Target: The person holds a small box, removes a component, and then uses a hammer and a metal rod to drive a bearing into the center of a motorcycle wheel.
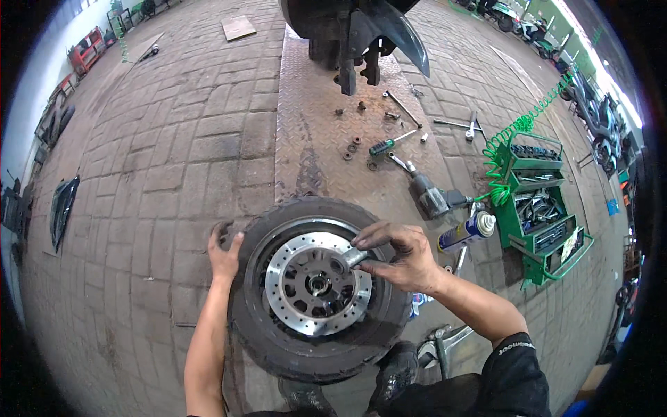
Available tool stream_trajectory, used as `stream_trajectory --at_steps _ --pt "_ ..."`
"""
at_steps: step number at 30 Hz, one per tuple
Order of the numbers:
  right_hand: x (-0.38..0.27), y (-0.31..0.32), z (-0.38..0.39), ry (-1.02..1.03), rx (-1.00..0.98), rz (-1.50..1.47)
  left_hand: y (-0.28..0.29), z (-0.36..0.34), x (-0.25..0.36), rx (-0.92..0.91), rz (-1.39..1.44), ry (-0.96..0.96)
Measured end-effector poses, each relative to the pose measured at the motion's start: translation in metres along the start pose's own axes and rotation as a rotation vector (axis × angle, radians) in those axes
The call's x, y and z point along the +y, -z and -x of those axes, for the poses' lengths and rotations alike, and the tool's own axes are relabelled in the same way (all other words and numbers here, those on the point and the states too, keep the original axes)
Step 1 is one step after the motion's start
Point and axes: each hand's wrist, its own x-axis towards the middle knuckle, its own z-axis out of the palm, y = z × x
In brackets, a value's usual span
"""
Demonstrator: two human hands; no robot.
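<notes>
A motorcycle wheel with a black tyre (260,326) lies flat in front of me, a drilled silver brake disc (278,295) facing up around its dark hub. My right hand (406,260) pinches a short metal sleeve (355,257) between thumb and fingers, above the right part of the disc. One end of the sleeve shows a round hole. At the tyre's left edge is my left hand (224,251), thumb and fingers apart with nothing between them. Whether its thumb touches the rubber, I cannot tell.
Beyond the wheel, a metal plate (299,153) carries loose nuts, a green-handled screwdriver (389,144) and an impact wrench (429,194). A spray can (469,231) and a green toolbox (535,240) stand to the right. The vehicle's fork (347,76) hangs ahead.
</notes>
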Motion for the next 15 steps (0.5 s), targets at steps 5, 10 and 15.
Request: stream_trajectory --at_steps 5,10,15 --pt "-0.027 -0.005 0.009 0.085 0.02 -0.056 0.051 0.054 -0.007 0.132 0.016 0.15" --pt "-0.032 -0.022 0.007 0.031 -0.045 -0.01 0.08 0.079 -0.021 0.252 -0.015 0.157" --pt "0.009 -0.037 0.009 -0.203 -0.25 0.285 0.079 0.085 -0.035 0.298 0.017 0.189"
